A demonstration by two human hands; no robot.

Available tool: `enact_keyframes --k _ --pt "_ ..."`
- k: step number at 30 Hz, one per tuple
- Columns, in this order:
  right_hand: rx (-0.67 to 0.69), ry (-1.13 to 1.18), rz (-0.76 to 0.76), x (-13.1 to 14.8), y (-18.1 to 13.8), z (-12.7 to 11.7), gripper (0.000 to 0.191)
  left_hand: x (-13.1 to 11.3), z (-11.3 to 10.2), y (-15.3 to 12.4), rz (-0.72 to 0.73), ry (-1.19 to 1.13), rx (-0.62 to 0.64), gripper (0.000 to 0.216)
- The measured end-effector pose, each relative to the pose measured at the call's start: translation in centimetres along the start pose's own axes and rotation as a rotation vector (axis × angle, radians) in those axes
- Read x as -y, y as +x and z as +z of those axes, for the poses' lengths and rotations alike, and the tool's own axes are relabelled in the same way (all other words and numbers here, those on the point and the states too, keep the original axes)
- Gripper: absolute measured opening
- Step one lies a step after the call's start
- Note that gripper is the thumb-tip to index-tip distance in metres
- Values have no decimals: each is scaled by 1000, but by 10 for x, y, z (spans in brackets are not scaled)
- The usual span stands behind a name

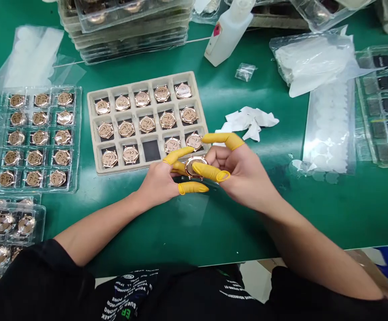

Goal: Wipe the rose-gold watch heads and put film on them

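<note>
Between my two hands, just in front of the beige tray (97,171), is a rose-gold watch case (190,166). My left hand (167,178), with yellow finger cots, grips its left side; one cotted finger is stretched out below it. My right hand (232,167), also in yellow cots, has its thumb across the watch case, and its index finger reaches over the tray's right corner. In the tray, similar watch cases lie with their marked backs up. One compartment (151,150) in the front row shows only its dark bottom.
Left of the beige tray lies a clear plastic tray (76,141) of watch cases, with more trays (42,223) nearer me. Crumpled white cloth (247,120), a plastic bottle (225,38) and bagged white items (314,60) lie behind and right. Stacked trays (130,44) stand at the back.
</note>
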State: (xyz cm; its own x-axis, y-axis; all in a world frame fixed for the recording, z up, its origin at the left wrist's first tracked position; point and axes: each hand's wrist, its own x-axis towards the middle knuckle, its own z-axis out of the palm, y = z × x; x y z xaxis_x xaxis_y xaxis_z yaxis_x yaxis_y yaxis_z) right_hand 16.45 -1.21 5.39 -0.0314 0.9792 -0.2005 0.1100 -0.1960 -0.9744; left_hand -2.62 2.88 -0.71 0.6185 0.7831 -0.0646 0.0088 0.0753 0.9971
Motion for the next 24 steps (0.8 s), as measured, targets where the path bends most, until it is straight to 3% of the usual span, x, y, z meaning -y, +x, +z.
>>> enact_keyframes --k 5,10,12,16,20,24 --pt "68 120 176 -18 0 2 65 -1 0 -1 -23 2 -21 61" --pt "187 76 163 -16 7 -9 65 0 -2 0 -67 4 -2 56" --pt "115 -125 39 -18 11 -24 53 0 -2 0 -61 -17 -17 54" --pt "-295 -696 -357 -41 35 -66 23 -1 -1 1 -93 -20 -51 55" --pt "-292 -882 -455 -65 55 -98 8 -2 -1 2 -95 -1 -46 55" --pt "-314 -785 -441 -53 41 -95 18 -1 -1 3 -108 5 -57 57"
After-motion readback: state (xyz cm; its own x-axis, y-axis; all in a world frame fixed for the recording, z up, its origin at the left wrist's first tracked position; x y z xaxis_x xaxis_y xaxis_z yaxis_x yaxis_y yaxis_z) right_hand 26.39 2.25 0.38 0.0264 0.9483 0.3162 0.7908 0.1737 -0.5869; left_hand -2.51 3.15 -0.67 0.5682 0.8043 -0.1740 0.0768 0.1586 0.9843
